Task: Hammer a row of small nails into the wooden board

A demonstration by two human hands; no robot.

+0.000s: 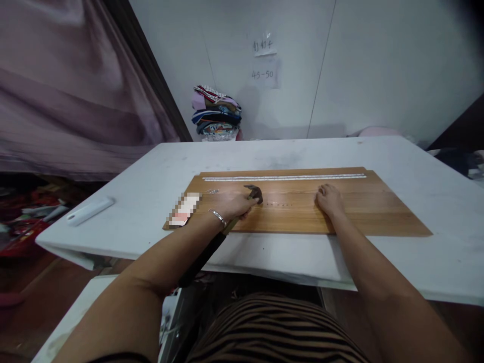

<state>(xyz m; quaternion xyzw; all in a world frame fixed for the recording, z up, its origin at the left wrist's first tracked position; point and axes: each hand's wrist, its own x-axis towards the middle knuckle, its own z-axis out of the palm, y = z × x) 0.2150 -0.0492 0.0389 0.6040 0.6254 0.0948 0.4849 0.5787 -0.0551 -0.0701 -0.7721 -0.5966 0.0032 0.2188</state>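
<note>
A claw hammer is gripped close to its head by my left hand, and its handle slants back under my forearm. The hammer head hovers over or touches a brown wooden board; I cannot tell which. A short row of nails runs across the board just right of the hammer. Farther right, my right hand rests on the board with its fingers curled in; what they hold, if anything, is hidden. Several loose nails lie at the board's left side.
Along the board's far edge lies a white measuring tape. A phone, partly blurred out, lies on the board's left end. The white table bears a white handle-like object at left. Folded cloths are stacked by the wall.
</note>
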